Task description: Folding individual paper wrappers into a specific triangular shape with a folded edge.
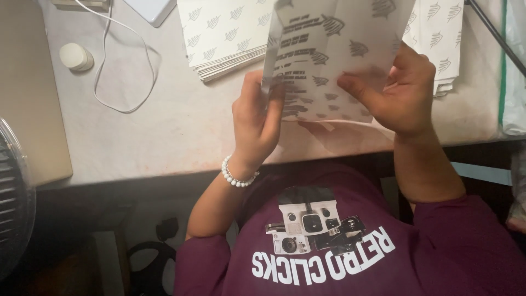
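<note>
Printed paper bag, thin and translucent, is held up off the surface between both hands, just in front of the chest. Left hand pinches its left edge, thumb on the near face. Right hand grips the right side, thumb pressed across the near face. I judge the step as opening or folding the bag; next move calls for a steady grip. Stack of like bags lies behind; cable and small white round cap far left.
</note>
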